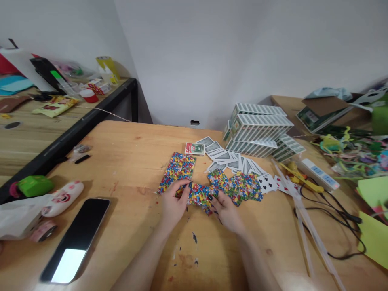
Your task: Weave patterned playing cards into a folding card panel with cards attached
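A strip of brightly patterned paper-covered panels (178, 171) lies across the middle of the wooden table (127, 161). My left hand (174, 204) pinches the strip's middle section from the left. My right hand (226, 210) grips the same strip from the right, next to its hexagon-shaped patterned pieces (242, 186). Both hands have dark nails and rest on the tabletop. Loose playing cards (227, 157) are fanned out just behind the strip, some face up (268, 182).
Stacked card boxes (257, 129) stand at the back right. A phone (75, 238), a pink pig-shaped item (62, 198) and a tape roll (42, 232) lie at the left. A glue gun (300, 178), a power strip (318, 173), cables and glue sticks (306, 226) lie at the right.
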Motion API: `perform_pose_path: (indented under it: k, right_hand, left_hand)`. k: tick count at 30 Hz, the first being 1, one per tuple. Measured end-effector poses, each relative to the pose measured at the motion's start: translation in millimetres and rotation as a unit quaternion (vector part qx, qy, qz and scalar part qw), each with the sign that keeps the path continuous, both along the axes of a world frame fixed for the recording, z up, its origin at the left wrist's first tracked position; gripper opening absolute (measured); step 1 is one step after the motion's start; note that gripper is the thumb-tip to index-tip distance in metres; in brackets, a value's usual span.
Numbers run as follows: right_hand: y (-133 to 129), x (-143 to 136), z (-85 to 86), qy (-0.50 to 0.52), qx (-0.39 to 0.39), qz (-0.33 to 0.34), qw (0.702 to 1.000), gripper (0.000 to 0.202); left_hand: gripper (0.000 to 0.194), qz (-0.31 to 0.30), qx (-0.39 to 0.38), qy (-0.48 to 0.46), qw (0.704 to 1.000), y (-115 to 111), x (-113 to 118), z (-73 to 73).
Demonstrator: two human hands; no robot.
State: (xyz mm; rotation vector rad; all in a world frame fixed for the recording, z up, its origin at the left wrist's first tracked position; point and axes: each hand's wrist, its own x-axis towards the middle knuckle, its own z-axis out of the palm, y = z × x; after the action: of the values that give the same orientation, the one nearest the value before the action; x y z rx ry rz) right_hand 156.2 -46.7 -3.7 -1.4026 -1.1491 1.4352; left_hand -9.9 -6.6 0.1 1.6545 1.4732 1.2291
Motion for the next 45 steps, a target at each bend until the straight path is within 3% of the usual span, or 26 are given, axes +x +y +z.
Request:
perform_pose_path:
  k: [5,13,18,32,40,45]
  right_hand:
    - [0,-2,4.3,0.012,-0.041,-0.003,0.999,0.026]
    - [0,-10,11.3,0.04,-0.062,-0.002,0.997,0.03]
    - [-1,-15,11.1,0.042,-0.082,0.015,0.996,0.032]
    - [2,-6,16.8,0.047,-0.036,0.044,0.997,0.034]
    - [-2,-21,9.2,0.118,-0.071,0.031,0.99,0.035]
    - [-2,-23,9.6,0.12,-0.041,0.014,0.992,0.034]
  left_hand:
    - [0.018,-0.042,0.009,0.031,0.999,0,-3,2.8]
    - [0.019,-0.01,0.002,0.042,0.999,-1,-1,1.4]
    - [0.018,-0.053,-0.002,0.04,0.998,-4,3,3.0]
    - [0.02,-0.008,-0.038,-0.017,0.999,-2,5,-2.0]
    - [0.017,-0.037,-0.014,0.029,0.999,-9,11,2.6]
    - [0.015,-0.044,-0.047,0.0,0.998,-9,12,3.5]
